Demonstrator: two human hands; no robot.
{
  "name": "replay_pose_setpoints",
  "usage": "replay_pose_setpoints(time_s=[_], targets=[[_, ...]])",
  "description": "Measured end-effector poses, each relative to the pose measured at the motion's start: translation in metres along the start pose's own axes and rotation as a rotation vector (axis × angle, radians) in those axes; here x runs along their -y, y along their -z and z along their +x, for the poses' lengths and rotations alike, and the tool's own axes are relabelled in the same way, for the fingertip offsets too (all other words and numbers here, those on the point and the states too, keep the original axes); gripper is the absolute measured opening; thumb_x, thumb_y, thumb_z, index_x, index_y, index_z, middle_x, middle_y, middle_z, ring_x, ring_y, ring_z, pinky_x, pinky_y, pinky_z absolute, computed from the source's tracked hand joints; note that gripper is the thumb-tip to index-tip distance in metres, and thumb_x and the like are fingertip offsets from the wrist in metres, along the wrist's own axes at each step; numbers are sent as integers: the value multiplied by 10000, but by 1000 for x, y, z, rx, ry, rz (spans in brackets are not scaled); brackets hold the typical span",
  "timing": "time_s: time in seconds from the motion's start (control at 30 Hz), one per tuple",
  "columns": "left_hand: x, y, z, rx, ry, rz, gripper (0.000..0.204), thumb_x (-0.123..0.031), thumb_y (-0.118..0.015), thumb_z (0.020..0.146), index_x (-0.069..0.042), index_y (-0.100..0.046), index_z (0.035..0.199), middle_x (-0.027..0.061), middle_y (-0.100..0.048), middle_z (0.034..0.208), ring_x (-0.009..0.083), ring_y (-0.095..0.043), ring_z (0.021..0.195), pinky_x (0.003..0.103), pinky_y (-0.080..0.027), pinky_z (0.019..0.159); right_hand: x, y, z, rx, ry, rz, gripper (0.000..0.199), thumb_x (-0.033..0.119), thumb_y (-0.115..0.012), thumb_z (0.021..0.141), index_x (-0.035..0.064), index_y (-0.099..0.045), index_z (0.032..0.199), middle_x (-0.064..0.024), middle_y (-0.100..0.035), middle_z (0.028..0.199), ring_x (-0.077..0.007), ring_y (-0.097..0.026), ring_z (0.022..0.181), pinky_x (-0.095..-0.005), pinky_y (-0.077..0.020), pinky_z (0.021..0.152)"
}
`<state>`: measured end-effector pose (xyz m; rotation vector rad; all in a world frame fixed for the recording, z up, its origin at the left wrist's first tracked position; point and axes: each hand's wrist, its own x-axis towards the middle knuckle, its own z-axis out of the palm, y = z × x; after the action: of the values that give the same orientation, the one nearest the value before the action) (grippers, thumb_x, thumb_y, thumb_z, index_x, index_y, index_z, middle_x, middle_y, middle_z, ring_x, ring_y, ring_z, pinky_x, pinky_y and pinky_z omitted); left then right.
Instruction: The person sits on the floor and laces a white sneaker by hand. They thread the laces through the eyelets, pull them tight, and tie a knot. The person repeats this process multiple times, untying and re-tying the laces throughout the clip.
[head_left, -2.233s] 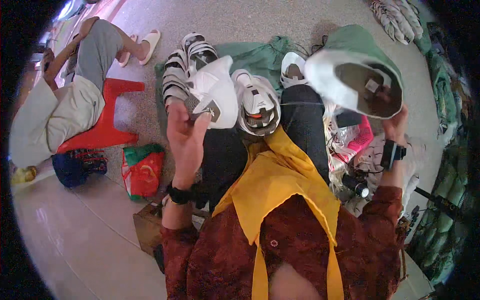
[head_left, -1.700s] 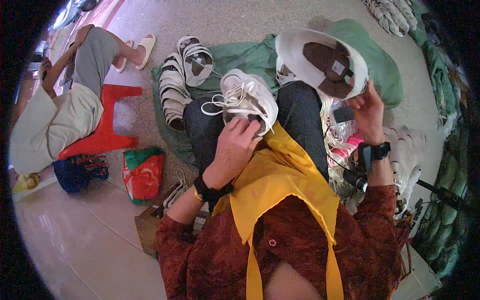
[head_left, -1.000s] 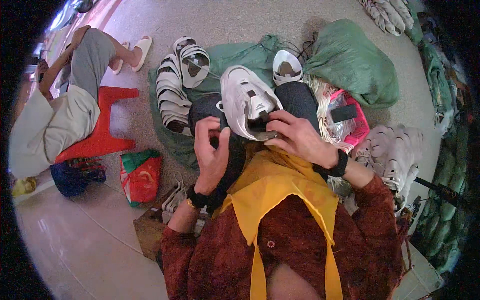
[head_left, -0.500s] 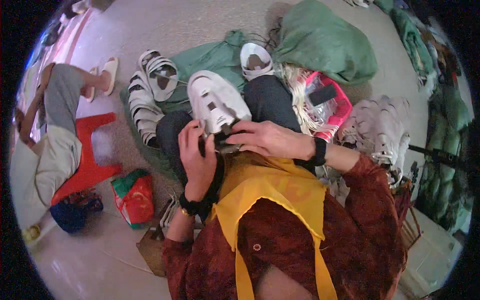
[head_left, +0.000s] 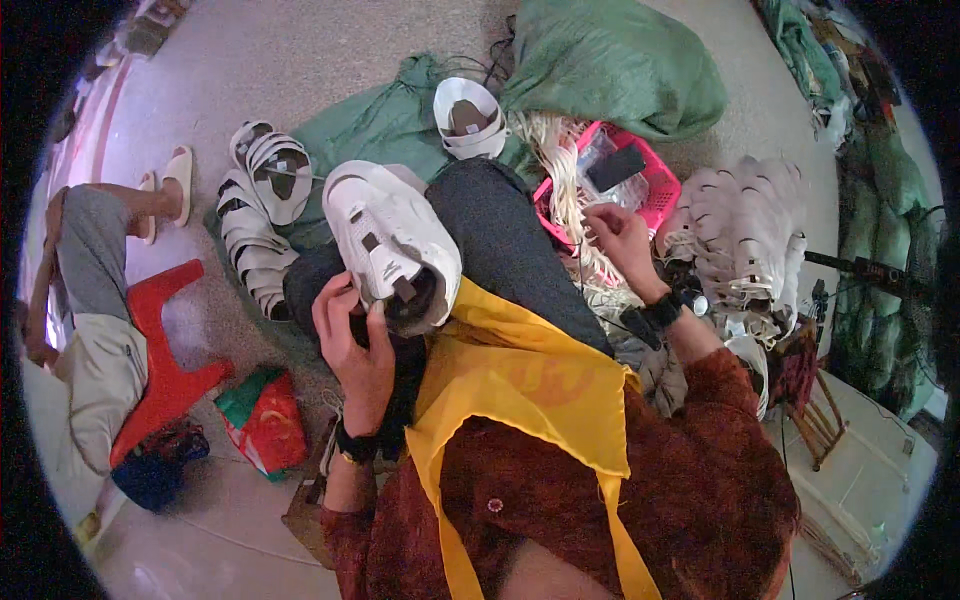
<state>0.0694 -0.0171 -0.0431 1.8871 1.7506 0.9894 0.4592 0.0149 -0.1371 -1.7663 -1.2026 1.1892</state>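
One head-worn fisheye camera looks steeply down, close over the lap.

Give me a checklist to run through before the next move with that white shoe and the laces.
1. Left hand holds the white moulded shoe upper: ok.
2. Shoe steadied on the dark-trousered knee: ok.
3. Right hand at the bundle of cream laces: ok.
4. A single lace in its grip: cannot tell.
5. Pink plastic basket close to that hand: ok.
6. Shoe's eyelets facing up: cannot tell.
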Motion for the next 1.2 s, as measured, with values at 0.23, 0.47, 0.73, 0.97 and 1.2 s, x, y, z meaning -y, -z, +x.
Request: replay_pose_setpoints(time_s=[0.23, 0.47, 0.73, 0.97, 1.2], targets=[[4, 1, 2, 44, -46, 62, 208, -1, -645, 881, 17, -557, 1069, 211, -584, 1198, 387, -554, 1127, 448, -441, 981, -149, 1, 77, -119, -168, -106, 226, 178, -701, 923, -13, -721, 1043, -92, -733, 850, -152, -699, 686, -290, -572, 592], [20, -2, -5, 74, 6, -96, 307, -284, -602, 1008, -36, -546, 1181, 179, -529, 1278, 321, -519, 1207, 423, -415, 1038, -231, -12, 144, -203, -145, -384, 337, 261, -738, 887, -13, -729, 1081, -112, -744, 845, -163, -717, 680, -313, -578, 581], [20, -3, -9, 38, -58, -44, 289, -196, -587, 999, -26, -492, 1213, 236, -524, 1303, 363, -519, 1185, 472, -417, 1007, -230, -34, 166, -329, -106, -694, 241, 265, -689, 847, 49, -787, 893, -118, -728, 688, -221, -723, 597, -366, -584, 646], [13, -2, -6, 66, -19, -11, 277, -188, -578, 1001, -32, -491, 1213, 233, -511, 1326, 355, -516, 1191, 467, -414, 1013, -207, -20, 142, -349, -234, -436, 312, 332, -733, 857, 21, -766, 849, -97, -710, 671, -160, -686, 573, -319, -550, 578], [12, -4, -3, 32, 10, -45, 224, -119, -601, 953, -20, -532, 1141, 215, -563, 1248, 358, -542, 1159, 469, -418, 1017, -150, 12, 104, -197, -154, 173, 227, 238, -689, 945, 32, -627, 871, -60, -689, 766, -129, -657, 597, -267, -540, 547]])
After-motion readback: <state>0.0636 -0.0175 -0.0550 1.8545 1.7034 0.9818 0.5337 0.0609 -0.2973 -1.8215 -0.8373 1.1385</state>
